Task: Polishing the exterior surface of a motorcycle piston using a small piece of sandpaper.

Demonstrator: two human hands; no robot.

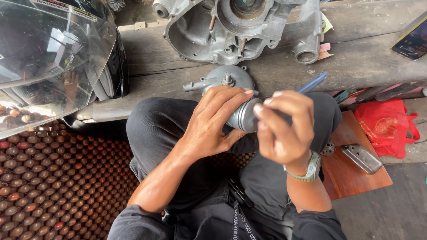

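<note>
Clearly the work sits over the lap: the left hand (213,122) wraps a grey metal pump body (235,95), fingers curled around its round casing, thumb underneath, with the spout and stud end pointing away toward the bench (364,53). The right hand (284,131) is closed in a narrow grip on a blue tool (313,83), whose handle sticks up and to the right; its working tip is hidden behind the fingers, so I cannot tell where it meets the metal. To do this well, I would judge, the left hand should keep the casing braced against the thigh so it does not roll, and the right should work with short, controlled strokes, since a slip could run the tip into the left fingertips, which lie just beside it. On the bench beyond lies a large engine case (231,26), and a clear helmet visor (49,58) fills the upper left. As for packages and labels: a red plastic bag (387,126) with a faint round print lies crumpled at the right on the floor, near a wooden board (351,178) carrying a small metal plate (361,158); yellow and pink paper slips (325,44) peek from under the engine case; a narrow sticker strip runs along the visor's top edge; a phone (411,40) rests at the bench's far right.
</note>
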